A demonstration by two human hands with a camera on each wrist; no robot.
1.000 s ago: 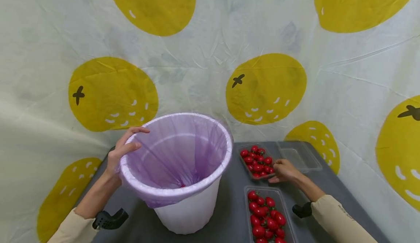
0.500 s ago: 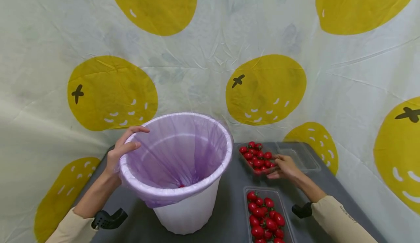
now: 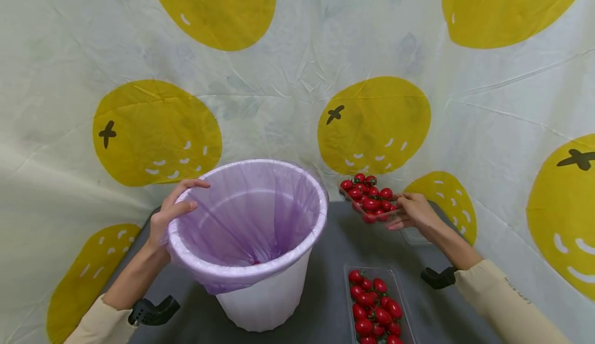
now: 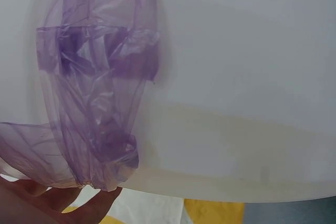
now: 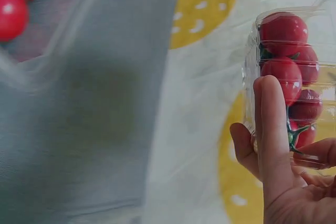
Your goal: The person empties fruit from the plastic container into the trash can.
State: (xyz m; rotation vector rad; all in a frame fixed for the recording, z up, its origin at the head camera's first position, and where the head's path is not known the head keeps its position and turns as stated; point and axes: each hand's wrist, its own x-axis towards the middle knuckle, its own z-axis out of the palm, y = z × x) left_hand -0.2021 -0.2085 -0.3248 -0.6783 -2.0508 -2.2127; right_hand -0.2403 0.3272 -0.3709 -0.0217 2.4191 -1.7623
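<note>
My left hand [image 3: 169, 215] grips the near-left rim of a white trash can [image 3: 267, 302] lined with a purple plastic bag [image 3: 241, 215]. In the left wrist view the bag [image 4: 102, 66] hangs bunched over the can's outer wall, with fingers at its rim. A small red thing shows at the bottom of the liner. To the right of the can, my right hand [image 3: 416, 212] holds a clear plastic box of cherry tomatoes [image 3: 369, 199] above the table. Up close in the right wrist view, its fingers lie along the side of the box [image 5: 283, 40].
A second clear box of cherry tomatoes [image 3: 376, 302] sits on the dark grey table [image 3: 325, 282], right of the can. Part of another clear plastic container [image 3: 413, 235] lies behind my right hand. A cloth with yellow fruit prints [image 3: 376, 122] hangs behind the table.
My right hand has lifted the box of cherry tomatoes off the table and moved it upward. My left hand stays on the rim of the trash can.
</note>
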